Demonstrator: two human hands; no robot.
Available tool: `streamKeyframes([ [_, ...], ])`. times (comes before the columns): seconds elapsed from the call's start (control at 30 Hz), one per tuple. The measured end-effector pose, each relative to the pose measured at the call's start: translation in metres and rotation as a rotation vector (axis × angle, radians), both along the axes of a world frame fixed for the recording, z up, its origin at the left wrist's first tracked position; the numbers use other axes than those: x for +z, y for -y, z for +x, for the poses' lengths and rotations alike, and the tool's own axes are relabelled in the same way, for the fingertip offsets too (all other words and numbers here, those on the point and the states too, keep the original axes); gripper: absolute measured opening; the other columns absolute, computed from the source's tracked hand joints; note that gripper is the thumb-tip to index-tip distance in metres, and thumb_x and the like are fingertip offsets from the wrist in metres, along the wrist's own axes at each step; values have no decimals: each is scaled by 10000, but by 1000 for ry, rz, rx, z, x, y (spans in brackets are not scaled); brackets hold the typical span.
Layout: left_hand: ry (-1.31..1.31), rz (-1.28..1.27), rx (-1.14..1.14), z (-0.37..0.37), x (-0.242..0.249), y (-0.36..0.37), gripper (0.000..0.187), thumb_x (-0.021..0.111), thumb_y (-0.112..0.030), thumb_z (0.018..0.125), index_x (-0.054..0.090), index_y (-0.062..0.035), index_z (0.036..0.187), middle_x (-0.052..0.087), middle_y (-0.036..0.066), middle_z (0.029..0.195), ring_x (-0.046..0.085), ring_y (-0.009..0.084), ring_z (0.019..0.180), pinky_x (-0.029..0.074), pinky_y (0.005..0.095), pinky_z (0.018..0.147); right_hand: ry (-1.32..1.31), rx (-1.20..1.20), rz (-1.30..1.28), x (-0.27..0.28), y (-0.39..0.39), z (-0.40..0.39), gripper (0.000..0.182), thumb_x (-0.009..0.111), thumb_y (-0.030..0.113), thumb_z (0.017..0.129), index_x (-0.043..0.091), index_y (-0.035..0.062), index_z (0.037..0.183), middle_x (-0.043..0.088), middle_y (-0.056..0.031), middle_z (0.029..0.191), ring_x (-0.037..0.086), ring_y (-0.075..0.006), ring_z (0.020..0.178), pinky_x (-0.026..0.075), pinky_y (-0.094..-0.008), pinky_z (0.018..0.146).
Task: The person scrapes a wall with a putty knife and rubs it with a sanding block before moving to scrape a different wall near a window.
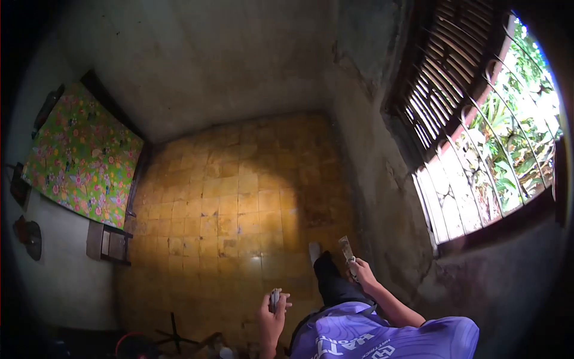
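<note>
In the head view, my right hand is closed around the handle of a scraper. Its flat, worn, pale blade points up and away from me, near the base of the right wall. Lower and further left, my left hand grips a small silver-grey object between thumb and fingers. What kind of object it is, I cannot make out. Both hands are held in front of my body, above the floor and apart from each other.
Yellow tiles cover the floor. Along the right wall, with peeling patches, is a barred window. A table with a green floral cloth stands at left. Below lies a dark star-shaped base.
</note>
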State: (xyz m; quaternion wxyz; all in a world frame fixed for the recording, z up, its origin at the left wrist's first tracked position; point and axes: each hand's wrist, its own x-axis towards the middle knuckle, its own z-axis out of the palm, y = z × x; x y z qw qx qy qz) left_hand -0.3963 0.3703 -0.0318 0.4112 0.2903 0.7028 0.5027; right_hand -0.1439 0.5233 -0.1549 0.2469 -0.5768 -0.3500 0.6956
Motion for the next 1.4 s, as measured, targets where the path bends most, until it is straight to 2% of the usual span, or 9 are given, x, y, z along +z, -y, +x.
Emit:
streamKeyframes([
  [0.17,-120,7,109,-61,-5,-105,240,563,-164,939,566,32,1076,691,101,923,679,148,698,501,231,584,68,26,97,-32,-147,-59,186,505,206,935,538,42,851,488,-1,613,480,-107,468,372,-277,422],
  [0.33,-146,37,151,-111,34,-229,241,562,-153,934,555,25,1095,691,101,926,684,151,734,506,236,608,13,74,281,15,-299,-122,187,566,186,902,523,47,786,478,17,609,449,-68,485,355,-260,439],
  [0.47,-172,-5,52,-150,33,-314,235,555,-144,931,552,25,1095,690,95,922,685,164,724,510,248,605,169,78,463,23,-406,-161,190,635,166,847,514,38,918,484,12,625,446,-69,478,370,-259,445],
  [0.6,-166,-5,38,-203,6,-390,235,547,-127,930,542,26,1109,680,99,919,683,178,709,510,251,582,253,-36,776,1,-476,-187,339,673,168,787,492,-28,996,559,-94,831,524,-153,761,445,-309,645],
  [0.83,-125,60,20,-329,-30,-557,296,625,-163,894,545,31,1102,681,102,926,675,157,722,494,232,559,302,-136,210,-29,-551,-232,204,640,167,833,536,-8,851,517,-24,627,505,-133,530,417,-313,483],
  [0.97,-160,77,-78,-394,12,-674,274,588,-169,920,541,33,1099,670,89,903,645,129,724,506,247,574,143,-248,13,-42,-588,-260,227,603,250,897,608,23,908,508,3,602,471,-102,492,366,-297,426],
  [1.2,-451,78,-293,-451,23,-884,190,560,-111,935,570,30,1061,669,52,830,490,61,572,386,213,507,311,-394,62,-37,-694,-313,290,565,322,935,575,68,1074,542,-8,684,482,-101,503,387,-290,431],
  [1.3,-442,152,-365,-443,8,-956,185,565,-108,934,572,13,1074,665,31,815,446,42,575,340,204,497,193,-491,-16,-67,-750,-310,270,574,330,925,572,96,1060,533,-5,679,481,-107,500,385,-282,434],
  [1.4,-205,148,-360,-419,10,-1025,192,570,-120,938,570,2,1086,663,21,819,454,29,598,352,198,513,17,-678,48,-118,-822,-313,223,608,320,897,592,121,997,512,-1,644,472,-111,476,367,-273,426],
])
